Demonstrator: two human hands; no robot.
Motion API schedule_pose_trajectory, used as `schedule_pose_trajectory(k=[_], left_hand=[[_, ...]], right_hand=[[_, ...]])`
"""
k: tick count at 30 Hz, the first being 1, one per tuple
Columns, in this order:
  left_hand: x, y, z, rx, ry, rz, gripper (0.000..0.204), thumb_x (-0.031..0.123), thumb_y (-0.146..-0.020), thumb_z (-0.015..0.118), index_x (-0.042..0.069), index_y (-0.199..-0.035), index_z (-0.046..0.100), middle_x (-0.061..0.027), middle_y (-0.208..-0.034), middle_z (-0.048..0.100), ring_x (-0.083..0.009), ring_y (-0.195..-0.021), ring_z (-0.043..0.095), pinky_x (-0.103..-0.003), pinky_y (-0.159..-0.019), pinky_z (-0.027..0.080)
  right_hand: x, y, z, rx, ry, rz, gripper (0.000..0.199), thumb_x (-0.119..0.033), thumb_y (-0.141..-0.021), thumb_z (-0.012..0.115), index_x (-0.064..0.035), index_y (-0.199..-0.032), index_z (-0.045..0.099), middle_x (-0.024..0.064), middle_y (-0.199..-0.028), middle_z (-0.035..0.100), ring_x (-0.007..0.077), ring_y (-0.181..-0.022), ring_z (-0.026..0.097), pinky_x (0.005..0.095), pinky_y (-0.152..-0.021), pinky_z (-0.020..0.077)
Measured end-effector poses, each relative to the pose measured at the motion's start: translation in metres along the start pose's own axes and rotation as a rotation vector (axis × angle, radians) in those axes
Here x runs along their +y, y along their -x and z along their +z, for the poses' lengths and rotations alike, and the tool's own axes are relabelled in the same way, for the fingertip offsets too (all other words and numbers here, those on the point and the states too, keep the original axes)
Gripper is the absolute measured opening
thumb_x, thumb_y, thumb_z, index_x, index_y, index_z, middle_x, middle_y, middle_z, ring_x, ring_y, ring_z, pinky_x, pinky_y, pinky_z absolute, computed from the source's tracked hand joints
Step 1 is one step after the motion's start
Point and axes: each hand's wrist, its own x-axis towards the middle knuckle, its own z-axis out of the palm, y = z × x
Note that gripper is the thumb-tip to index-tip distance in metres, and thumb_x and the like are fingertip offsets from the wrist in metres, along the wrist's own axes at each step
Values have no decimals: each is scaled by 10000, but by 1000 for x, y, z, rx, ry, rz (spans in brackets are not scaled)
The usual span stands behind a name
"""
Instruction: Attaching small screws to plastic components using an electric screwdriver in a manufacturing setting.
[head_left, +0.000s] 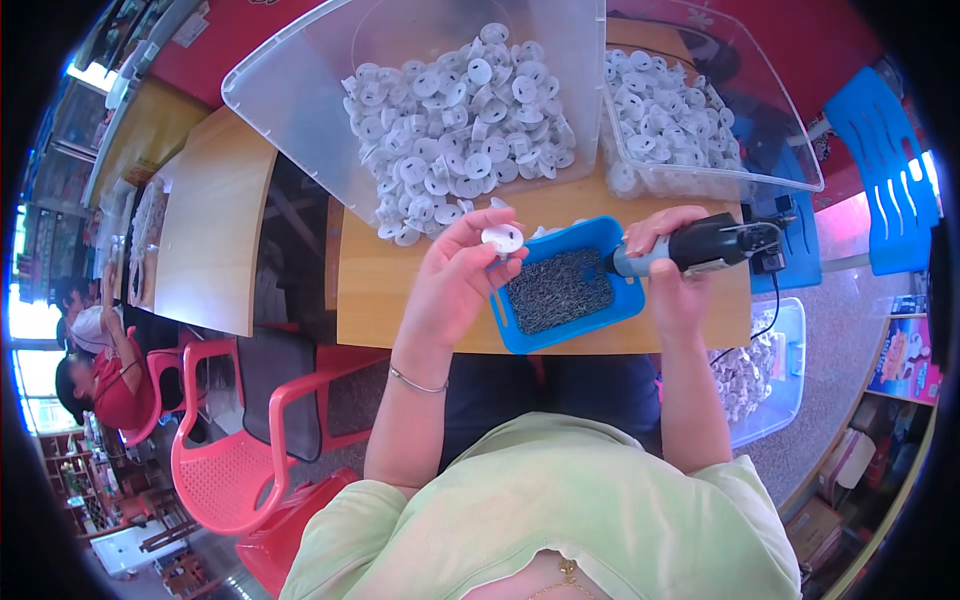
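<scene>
Between the thumb and fingers of my left hand is a small round white plastic piece with a dark slot in its flat face. My right hand grips a black and grey electric screwdriver, which lies roughly level and points left. Its front end is over the right side of a blue plastic basket, apart from the white piece. Inside the basket is a bed of small dark metal screws. The basket sits at the table's near edge, below both hands.
A large clear bin heaped with similar white pieces stands at the back, a second clear bin beside it. Another tub of pieces is low at right. Red chairs and seated people are at left; the wooden table ends before my lap.
</scene>
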Motion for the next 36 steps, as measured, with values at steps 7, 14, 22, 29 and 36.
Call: schedule_pose_trajectory(k=[7, 14, 22, 29, 36], left_hand=[[-8, 8, 12, 15, -14, -64, 294, 31, -812, 419, -22, -1099, 452, -111, -987, 528, -108, -772, 522, -209, -679, 451], [-16, 13, 20, 11, -424, -33, 237, 70, -762, 556, 31, -995, 532, -32, -825, 521, -95, -733, 502, -206, -640, 418], [-32, 10, 39, -21, -1136, 348, 259, 28, -656, 655, 42, -905, 587, -42, -734, 544, -141, -665, 512, -245, -619, 417], [-34, 9, 39, -35, -1111, 381, 156, 29, -654, 657, 29, -799, 598, -53, -702, 563, -156, -652, 530, -251, -603, 422], [-32, 10, 41, -12, -1138, 361, 145, 30, -652, 661, 30, -783, 599, -49, -705, 562, -152, -668, 529, -250, -602, 419]], right_hand=[[4, 7, 1, -39, 127, 31, 372, -129, -658, 705, -47, -890, 427, 46, -743, 519, 129, -701, 506, 267, -673, 417], [-8, 0, 7, 77, -20, 18, 371, -273, -712, 656, -54, -890, 415, 49, -726, 495, 136, -683, 493, 299, -682, 410], [-44, -12, 10, 213, -407, 130, 429, -485, -714, 592, -118, -847, 415, -11, -672, 393, 98, -640, 398, 279, -700, 340], [-52, -13, 10, 223, -489, 131, 416, -471, -717, 599, -114, -843, 427, -14, -664, 401, 92, -636, 402, 264, -692, 341], [-48, -13, 5, 194, -517, 117, 415, -509, -753, 528, -128, -875, 418, -11, -693, 417, 107, -655, 414, 298, -699, 339]])
